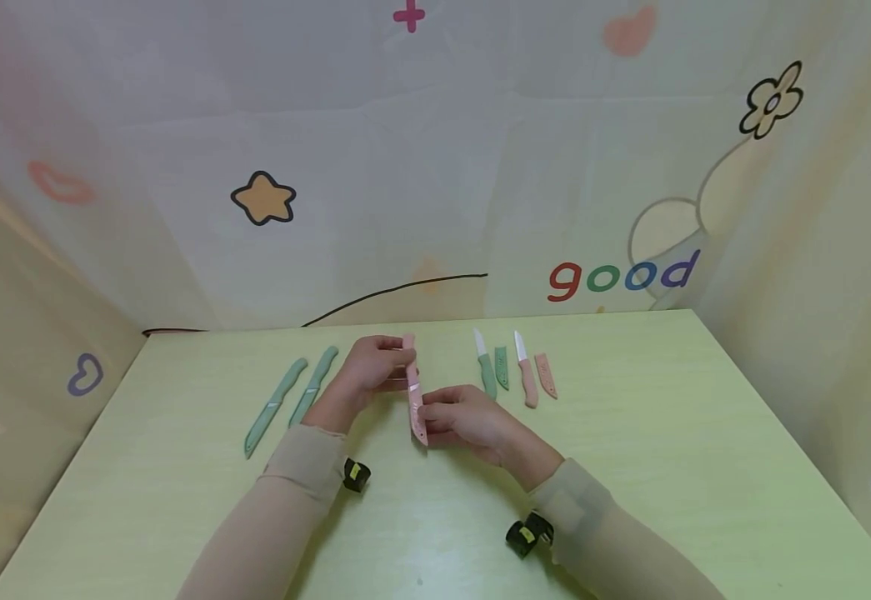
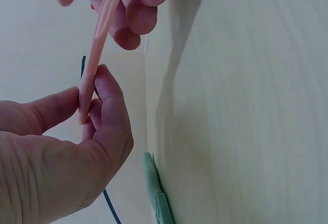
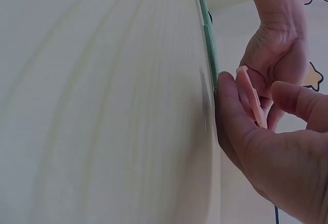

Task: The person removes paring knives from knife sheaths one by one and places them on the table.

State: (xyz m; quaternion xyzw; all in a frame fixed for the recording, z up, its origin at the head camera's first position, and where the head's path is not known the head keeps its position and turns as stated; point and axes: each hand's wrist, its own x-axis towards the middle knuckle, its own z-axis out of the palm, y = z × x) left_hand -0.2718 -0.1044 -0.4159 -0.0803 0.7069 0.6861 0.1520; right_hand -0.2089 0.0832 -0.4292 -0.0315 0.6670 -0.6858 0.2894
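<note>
A pink sheathed knife [image 1: 414, 387] is held up over the table, handle toward the back, sheath toward the front. My left hand [image 1: 375, 367] pinches its handle between thumb and fingers, plain in the left wrist view, where the pink handle [image 2: 88, 88] shows edge-on. Around the sheath end is my right hand [image 1: 473, 421], its fingers close along one side. The right thumb [image 3: 292, 96] stands a little apart from the pink knife [image 3: 250, 92] in the right wrist view. Left of my left hand lie two green sheathed knives [image 1: 276, 406] [image 1: 315, 385], partly covered by the wrist.
Right of the hands lie a small green-handled knife [image 1: 487, 371] with a bare blade and its green sheath [image 1: 502, 367]. Beside them are a small pink-handled knife [image 1: 528, 379] and a pink sheath [image 1: 545, 375]. A printed curtain [image 1: 435, 167] hangs behind the table [image 1: 420, 533].
</note>
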